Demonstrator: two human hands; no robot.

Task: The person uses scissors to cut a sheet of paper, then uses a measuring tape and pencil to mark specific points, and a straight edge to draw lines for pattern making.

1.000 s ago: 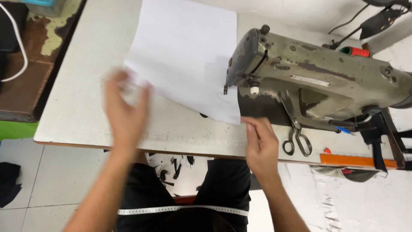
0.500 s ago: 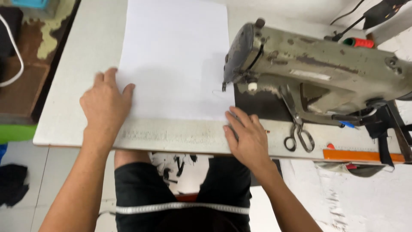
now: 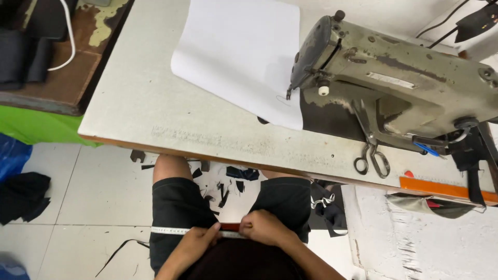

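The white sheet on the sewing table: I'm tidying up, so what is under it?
A small dark scrap pokes out beneath the near edge of the white sheet, which lies on the table. Its right edge runs under the sewing machine head. Anything else beneath is covered.

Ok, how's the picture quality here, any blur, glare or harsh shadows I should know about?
Head view: light is even and soft, with no hard shadows on the white table; the white sheet is bright but not glaring; the sewing machine and scissors look sharp; the left hand and right hand at the measuring tape are slightly soft; straight edges bow a little toward the corners.
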